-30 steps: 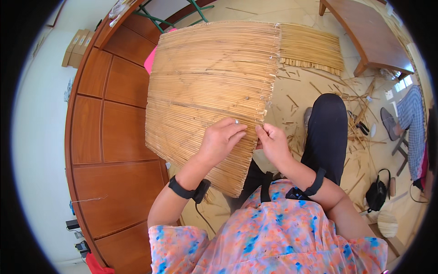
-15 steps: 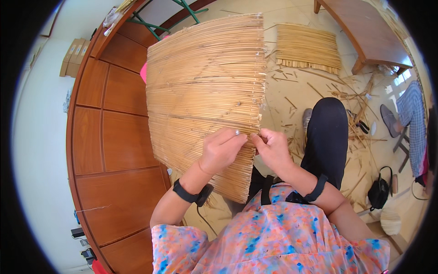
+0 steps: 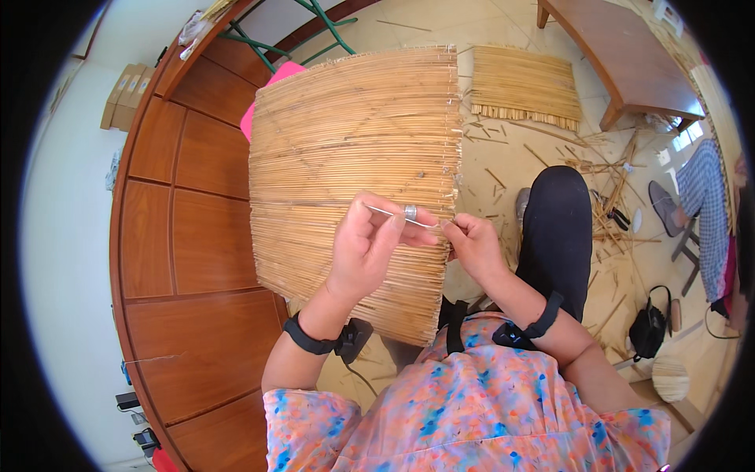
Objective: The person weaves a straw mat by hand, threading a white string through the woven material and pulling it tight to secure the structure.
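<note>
A large mat of thin straw-coloured stalks (image 3: 346, 149) is spread in front of me, its right edge ragged and dotted with white bits. My left hand (image 3: 366, 248) is closed over the mat, pinching a long thin metal needle (image 3: 385, 213) whose tip points at the right edge. A silver thimble ring (image 3: 410, 212) circles one of its fingers. On that same edge, my right hand (image 3: 476, 245) pinches the mat, thumb uppermost; its other fingertips are partly hidden. Whether a thread runs between the hands is too fine to see.
A pink seat (image 3: 286, 72) shows behind the mat. Left stands a brown wooden cabinet (image 3: 216, 236). A smaller stalk mat (image 3: 523, 82), loose stalks (image 3: 621, 181), pliers (image 3: 618, 217) and a black bag (image 3: 651, 329) lie on the floor. Another person's leg (image 3: 702, 208) is at right, below a wooden bench (image 3: 621, 55).
My left hand has lifted and turned from the mat's edge, bringing the needle into view. My right hand stays at the edge. The mat has shifted slightly down in the picture.
</note>
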The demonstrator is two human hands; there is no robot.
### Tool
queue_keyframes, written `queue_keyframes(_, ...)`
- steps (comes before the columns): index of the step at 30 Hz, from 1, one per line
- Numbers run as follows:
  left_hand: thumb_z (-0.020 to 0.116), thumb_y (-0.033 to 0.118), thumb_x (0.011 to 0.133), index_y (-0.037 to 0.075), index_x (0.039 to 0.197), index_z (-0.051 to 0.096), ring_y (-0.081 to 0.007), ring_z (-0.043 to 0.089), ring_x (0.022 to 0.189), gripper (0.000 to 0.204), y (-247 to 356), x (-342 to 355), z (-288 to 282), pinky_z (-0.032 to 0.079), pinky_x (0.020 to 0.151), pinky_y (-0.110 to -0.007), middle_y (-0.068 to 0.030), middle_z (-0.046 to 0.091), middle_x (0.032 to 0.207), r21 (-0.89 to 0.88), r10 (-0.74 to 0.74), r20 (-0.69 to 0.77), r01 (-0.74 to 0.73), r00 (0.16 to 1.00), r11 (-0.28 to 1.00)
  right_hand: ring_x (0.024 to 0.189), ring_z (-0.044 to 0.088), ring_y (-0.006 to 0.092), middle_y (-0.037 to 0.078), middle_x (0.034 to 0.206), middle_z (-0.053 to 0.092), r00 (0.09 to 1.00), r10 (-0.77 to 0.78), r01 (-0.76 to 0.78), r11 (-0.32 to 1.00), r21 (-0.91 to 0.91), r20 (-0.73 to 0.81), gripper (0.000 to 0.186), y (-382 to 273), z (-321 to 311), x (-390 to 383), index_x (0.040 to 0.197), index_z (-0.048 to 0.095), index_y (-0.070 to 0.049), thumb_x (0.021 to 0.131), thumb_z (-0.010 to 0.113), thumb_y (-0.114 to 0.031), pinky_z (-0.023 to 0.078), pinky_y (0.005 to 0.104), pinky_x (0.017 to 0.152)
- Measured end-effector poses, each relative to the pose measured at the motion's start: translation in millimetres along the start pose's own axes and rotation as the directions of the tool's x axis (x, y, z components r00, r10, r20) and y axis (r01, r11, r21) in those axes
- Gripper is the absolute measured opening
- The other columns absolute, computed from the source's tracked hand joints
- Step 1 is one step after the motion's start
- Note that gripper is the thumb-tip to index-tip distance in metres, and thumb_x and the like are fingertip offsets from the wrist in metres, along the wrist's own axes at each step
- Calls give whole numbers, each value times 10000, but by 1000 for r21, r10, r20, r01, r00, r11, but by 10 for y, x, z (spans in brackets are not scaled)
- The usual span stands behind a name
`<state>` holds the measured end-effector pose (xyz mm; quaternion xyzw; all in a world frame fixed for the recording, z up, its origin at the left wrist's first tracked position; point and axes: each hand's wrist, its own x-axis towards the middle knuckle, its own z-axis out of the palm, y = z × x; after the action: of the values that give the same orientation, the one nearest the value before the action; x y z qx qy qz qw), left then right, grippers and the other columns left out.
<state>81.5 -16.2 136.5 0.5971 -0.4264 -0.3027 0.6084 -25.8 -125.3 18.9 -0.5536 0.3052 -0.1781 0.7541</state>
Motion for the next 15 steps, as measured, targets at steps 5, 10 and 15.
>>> queue_keyframes(5,391,10,965,15,1003,381,-237,664,805,40,39,-16,5,566,755,-345,-175,625,925,-162,-123,48,129,991,978,493,508,70,32,576,558,997,-76,76,997,-26,1,267,43,3,-26,711,569,46,892,586,-149,433,250,432)
queue_keyframes(10,482,36,945,31,987,450,-183,634,772,52,-14,-41,-120,566,710,-336,-127,610,867,-7,-179,53,180,982,984,481,498,69,34,561,545,995,-97,97,995,-31,-14,279,88,26,-35,704,558,42,893,583,-163,421,250,431)
queue_keyframes(15,479,90,962,41,1008,483,-173,633,708,67,44,-19,-68,540,640,-290,-96,615,814,21,-197,-12,197,980,980,465,478,70,36,536,533,993,-115,113,990,-87,-14,274,129,30,-40,715,563,40,891,587,-169,397,262,426)
